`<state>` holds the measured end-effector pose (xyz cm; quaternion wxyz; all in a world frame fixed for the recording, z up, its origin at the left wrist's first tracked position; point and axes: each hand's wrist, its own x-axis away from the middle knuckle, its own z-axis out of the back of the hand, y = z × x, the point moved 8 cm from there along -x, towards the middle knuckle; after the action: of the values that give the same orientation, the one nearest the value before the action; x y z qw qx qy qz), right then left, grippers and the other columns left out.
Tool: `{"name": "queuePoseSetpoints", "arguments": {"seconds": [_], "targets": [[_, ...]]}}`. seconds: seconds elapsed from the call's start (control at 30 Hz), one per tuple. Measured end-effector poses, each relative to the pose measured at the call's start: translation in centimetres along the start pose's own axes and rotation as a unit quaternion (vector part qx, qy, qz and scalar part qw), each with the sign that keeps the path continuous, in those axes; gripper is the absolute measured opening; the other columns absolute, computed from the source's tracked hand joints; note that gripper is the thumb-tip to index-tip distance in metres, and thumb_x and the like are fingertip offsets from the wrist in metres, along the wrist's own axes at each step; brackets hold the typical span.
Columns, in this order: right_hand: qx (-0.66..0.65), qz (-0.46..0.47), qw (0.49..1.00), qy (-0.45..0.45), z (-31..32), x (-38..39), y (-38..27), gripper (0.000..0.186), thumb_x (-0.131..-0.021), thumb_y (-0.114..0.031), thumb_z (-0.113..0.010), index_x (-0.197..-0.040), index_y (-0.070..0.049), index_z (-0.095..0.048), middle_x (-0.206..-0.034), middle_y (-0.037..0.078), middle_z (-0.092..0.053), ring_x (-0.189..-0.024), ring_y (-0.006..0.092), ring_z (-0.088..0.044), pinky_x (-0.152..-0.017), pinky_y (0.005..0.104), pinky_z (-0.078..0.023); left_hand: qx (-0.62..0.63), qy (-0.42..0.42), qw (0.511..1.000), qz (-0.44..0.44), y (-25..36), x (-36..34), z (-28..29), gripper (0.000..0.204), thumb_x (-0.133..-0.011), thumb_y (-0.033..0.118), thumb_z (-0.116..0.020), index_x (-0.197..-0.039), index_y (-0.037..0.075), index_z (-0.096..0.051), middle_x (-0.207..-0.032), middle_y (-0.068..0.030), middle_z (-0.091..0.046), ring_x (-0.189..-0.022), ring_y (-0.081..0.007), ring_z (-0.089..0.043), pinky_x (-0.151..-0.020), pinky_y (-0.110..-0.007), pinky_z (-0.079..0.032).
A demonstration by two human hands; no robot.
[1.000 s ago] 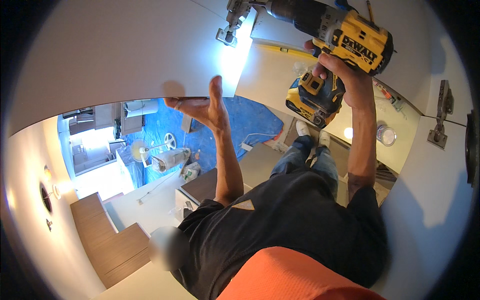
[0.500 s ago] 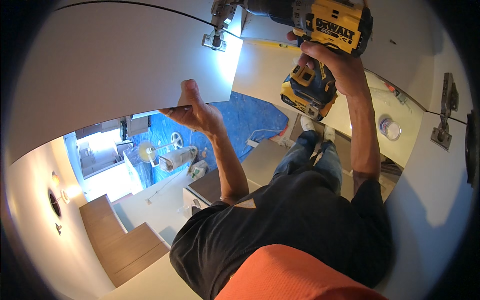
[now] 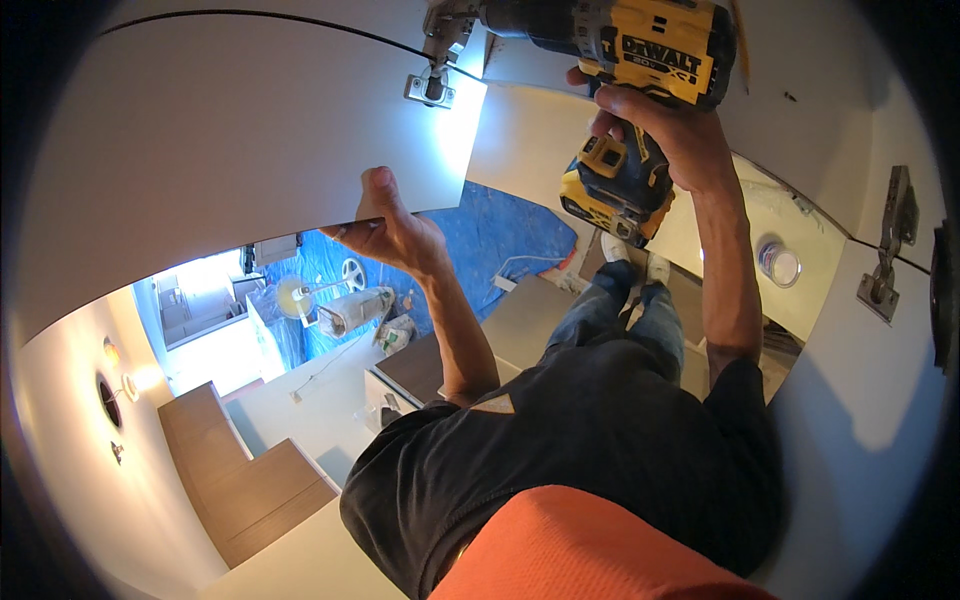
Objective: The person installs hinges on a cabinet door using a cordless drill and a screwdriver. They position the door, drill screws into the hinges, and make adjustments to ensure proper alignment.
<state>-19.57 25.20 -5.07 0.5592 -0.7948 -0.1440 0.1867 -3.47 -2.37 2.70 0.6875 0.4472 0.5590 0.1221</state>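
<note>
My right hand grips a yellow and black cordless drill with a large battery, raised at the upper right. Its nose reaches a metal hinge at the top, whose plate sits on the corner of a white cabinet door, lit brightly beside it. My left hand holds the lower edge of that door, thumb on the face and fingers curled behind. A second metal hinge is on the white panel at the right. The drill's tip is hard to make out.
A pale shelf panel with a can lies below the drill. Further down are blue sheeting, a fan-like object, wrapped items, brown cabinets and my feet. A wall with a light stands left.
My left hand has shifted lower and right, its thumb now against the door face. The drill has moved left and slightly up, with its nose closer to the hinge.
</note>
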Motion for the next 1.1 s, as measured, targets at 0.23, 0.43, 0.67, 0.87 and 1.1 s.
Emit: {"name": "queuePoseSetpoints", "arguments": {"seconds": [0.23, 0.43, 0.67, 0.87, 1.1], "targets": [[0.012, -0.006, 1.0, -0.008, 0.0, -0.2, 0.1, 0.027, -0.087, -0.016, -0.071, -0.113, -0.008, -0.066, -0.112, 0.012, -0.073, -0.074, 0.0135, -0.071, -0.066, 0.0267, -0.059, 0.018, 0.002, 1.0, 0.015, -0.1, 0.2, 0.0, 0.082, -0.072, 0.021, -0.085, -0.139, 0.015, -0.038, -0.119, -0.0094, -0.056, -0.114, -0.0268, -0.058, -0.099, -0.057, -0.053], [0.01, -0.018, 1.0, -0.009, 0.2, -0.3, 0.1, 0.028, -0.088, -0.017, -0.072, -0.114, -0.008, -0.066, -0.112, 0.01, -0.073, -0.073, 0.0128, -0.07, -0.066, 0.0262, -0.059, 0.023, 0.007, 0.999, 0.025, -0.4, 0.4, 0.2, 0.083, -0.072, 0.018, -0.086, -0.139, 0.017, -0.037, -0.122, -0.0087, -0.055, -0.118, -0.0264, -0.057, -0.102, -0.057, -0.051], [-0.02, -0.039, 0.998, -0.033, 0.2, -1.0, 0.6, 0.03, -0.088, -0.016, -0.072, -0.114, -0.005, -0.067, -0.107, 0.009, -0.074, -0.065, 0.0111, -0.065, -0.062, 0.0258, -0.057, 0.028, -0.009, 0.999, 0.013, -0.1, 0.1, 0.2, 0.081, -0.074, 0.016, -0.084, -0.139, 0.016, -0.037, -0.122, -0.0107, -0.054, -0.116, -0.0273, -0.058, -0.099, -0.057, -0.054], [0.005, -0.066, 0.997, -0.045, 0.5, -1.4, 0.9, 0.026, -0.086, -0.014, -0.072, -0.11, -0.003, -0.068, -0.102, 0.008, -0.074, -0.061, 0.0109, -0.062, -0.059, 0.0252, -0.054, 0.02, -0.003, 1.0, 0.022, 0.2, 0.1, 0.0, 0.084, -0.073, 0.018, -0.085, -0.142, 0.016, -0.035, -0.123, -0.0115, -0.053, -0.116, -0.0287, -0.057, -0.098, -0.058, -0.054], [0.007, -0.052, 0.998, -0.042, 0.5, -1.2, 0.6, 0.026, -0.087, -0.014, -0.072, -0.11, -0.002, -0.068, -0.103, 0.008, -0.073, -0.06, 0.0113, -0.06, -0.058, 0.0247, -0.053, 0.036, -0.005, 0.998, 0.042, 0.2, 0.5, -0.1, 0.084, -0.076, 0.012, -0.083, -0.143, 0.014, -0.032, -0.123, -0.0115, -0.056, -0.115, -0.0222, -0.058, -0.104, -0.042, -0.052]]}}
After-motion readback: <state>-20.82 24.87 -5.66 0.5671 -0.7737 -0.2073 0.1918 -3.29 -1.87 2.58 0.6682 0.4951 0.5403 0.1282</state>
